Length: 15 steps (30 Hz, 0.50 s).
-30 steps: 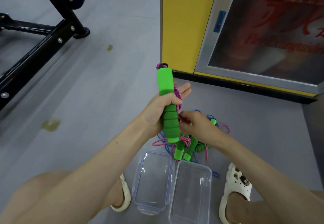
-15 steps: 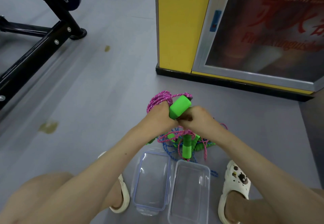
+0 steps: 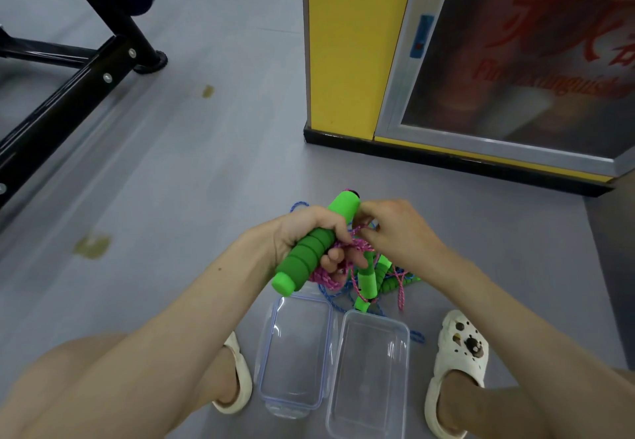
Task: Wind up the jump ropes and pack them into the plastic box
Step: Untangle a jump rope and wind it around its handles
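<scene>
The left hand (image 3: 307,227) grips the fat green handle (image 3: 302,261) of one jump rope; the handle tilts, with its top end pointing far and right; the right hand (image 3: 395,230) pinches the pink rope (image 3: 326,278) just beside that top end, and pink loops hang under the left fingers; this looks like the winding step; to do it well, I think the left hand should hold the handle tight while the right hand pulls the rope snug and lays each turn next to the last, so the bundle ends up small and does not slip apart; the other ropes (image 3: 366,284) lie tangled on the floor (image 3: 171,180) under the hands; near the feet sit the clear plastic box (image 3: 371,380) on the right and what looks like its lid (image 3: 292,352) on the left, side by side; no rope is in the box yet.
</scene>
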Motion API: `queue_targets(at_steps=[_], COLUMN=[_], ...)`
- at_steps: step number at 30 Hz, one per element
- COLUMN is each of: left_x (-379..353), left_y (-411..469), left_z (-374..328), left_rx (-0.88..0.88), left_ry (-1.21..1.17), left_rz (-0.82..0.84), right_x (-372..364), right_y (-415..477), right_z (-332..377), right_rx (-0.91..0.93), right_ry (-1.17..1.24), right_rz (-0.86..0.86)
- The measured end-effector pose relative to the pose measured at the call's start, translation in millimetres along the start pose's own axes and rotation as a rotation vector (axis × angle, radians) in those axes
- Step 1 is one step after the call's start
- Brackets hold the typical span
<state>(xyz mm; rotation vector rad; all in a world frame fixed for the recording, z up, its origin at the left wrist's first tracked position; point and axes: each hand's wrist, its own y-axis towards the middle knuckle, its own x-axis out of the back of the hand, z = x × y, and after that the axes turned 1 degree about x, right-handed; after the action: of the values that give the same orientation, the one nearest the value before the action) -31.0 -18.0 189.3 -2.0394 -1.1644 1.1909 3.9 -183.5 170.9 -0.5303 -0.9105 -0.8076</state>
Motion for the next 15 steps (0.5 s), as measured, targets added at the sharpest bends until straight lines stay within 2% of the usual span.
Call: queue_targets(at_steps=[2, 4, 9, 15], left_x=[3, 7, 11, 10], left_y=[2, 2, -8, -12], left_z=[1, 3, -1, -3], left_rx=[-0.069, -0.150, -0.333, -0.545], left_ry=[-0.071, -0.082, -0.084, -0.266], left_rz=[0.169, 0.258, 0.369, 0.483], right_x=[1, 1, -11, -19], right_y=[0, 0, -6, -6], right_z=[-3, -6, -17, -21], right_rx=[-0.010, -0.034, -0.067, -0.138], right_ry=[0.033, 0.092, 0.031, 0.012], right_rz=[-0.028, -0.039, 0.060, 0.115])
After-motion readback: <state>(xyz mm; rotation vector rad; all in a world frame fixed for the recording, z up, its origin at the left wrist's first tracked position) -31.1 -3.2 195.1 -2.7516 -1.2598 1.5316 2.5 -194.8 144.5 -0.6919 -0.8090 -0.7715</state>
